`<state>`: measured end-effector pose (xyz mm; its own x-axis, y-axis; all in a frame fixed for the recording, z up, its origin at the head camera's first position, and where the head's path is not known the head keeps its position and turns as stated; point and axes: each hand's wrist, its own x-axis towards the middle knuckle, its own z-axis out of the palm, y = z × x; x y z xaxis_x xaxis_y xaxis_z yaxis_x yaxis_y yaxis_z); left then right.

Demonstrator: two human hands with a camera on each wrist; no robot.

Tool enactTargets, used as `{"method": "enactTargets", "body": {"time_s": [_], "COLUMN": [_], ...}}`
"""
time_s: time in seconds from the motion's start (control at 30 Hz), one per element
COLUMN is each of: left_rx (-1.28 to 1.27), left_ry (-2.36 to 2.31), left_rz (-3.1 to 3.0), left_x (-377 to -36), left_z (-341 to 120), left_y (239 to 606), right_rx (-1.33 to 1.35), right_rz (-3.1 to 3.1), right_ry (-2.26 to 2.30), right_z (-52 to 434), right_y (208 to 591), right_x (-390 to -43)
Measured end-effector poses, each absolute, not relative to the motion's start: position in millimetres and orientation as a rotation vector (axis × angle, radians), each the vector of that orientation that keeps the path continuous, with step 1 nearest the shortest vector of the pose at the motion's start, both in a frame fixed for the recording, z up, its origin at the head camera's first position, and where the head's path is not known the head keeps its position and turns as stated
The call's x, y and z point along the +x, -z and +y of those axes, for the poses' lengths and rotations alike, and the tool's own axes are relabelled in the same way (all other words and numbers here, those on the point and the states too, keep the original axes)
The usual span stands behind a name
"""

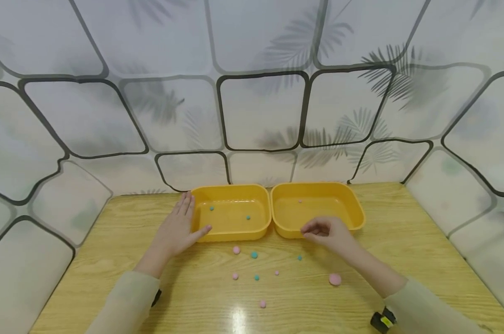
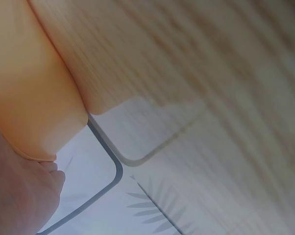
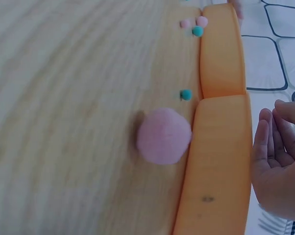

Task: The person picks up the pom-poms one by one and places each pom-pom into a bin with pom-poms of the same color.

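My left hand [image 1: 176, 234] rests at the left end of the left yellow tray [image 1: 229, 235], fingers straight along its outer side and thumb over the front rim. Two small teal pompoms [image 1: 248, 217] lie in that tray. My right hand [image 1: 329, 234] is over the front rim of the right yellow tray [image 1: 358, 211], fingers bent and thumb close to the fingertips. Nothing shows between them; I cannot tell whether a small pompom is hidden there. A tiny pink pompom [image 1: 300, 201] lies inside this tray. A large pink pompom [image 3: 164, 136] sits on the table in front of it.
On the wooden table [image 1: 202, 297], in front of the trays, lie several loose pompoms, among them a teal one [image 1: 254, 255] and a pink one [image 1: 262, 304]. Both trays stand side by side near the patterned cloth wall [image 1: 260, 116] at the back.
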<state>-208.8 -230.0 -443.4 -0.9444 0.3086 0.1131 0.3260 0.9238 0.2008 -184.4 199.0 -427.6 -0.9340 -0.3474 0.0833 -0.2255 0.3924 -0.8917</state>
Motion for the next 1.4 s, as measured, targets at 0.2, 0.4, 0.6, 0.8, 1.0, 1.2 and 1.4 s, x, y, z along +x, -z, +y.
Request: {"method": "enactTargets", "body": {"time_s": [0.2,0.4,0.6,0.8,1.0,1.2,1.4], "left_rx": [-0.49,-0.485,-0.487,-0.493,-0.495,-0.495,-0.493], "left_ry": [0.297,0.303,0.308,0.313,0.31,0.308,0.31], "left_rz": [-3.021,-3.04,-3.024,-3.012,-3.018,-3.025,-3.019], "left_x": [-211,-211,-211,-211,-211,-212,-210], "left_z": [-231,-231,-231,-230,-231,-231,-230], "left_y": [444,445,446,445,445,445,444], "right_rx": [-0.486,-0.436,-0.433,-0.429,-0.472,-0.47,-0.475], "right_rz": [2.539,2.515,2.471,2.473,2.464,2.487,2.552], "right_ry": [1.563,1.561,1.563,1.511,1.496,1.448,1.369], "right_z": [208,208,205,203,202,201,198], "right_y": [437,448,458,466,475,479,480], "right_x": [-173,-164,-161,-163,-165,-165,-164]}}
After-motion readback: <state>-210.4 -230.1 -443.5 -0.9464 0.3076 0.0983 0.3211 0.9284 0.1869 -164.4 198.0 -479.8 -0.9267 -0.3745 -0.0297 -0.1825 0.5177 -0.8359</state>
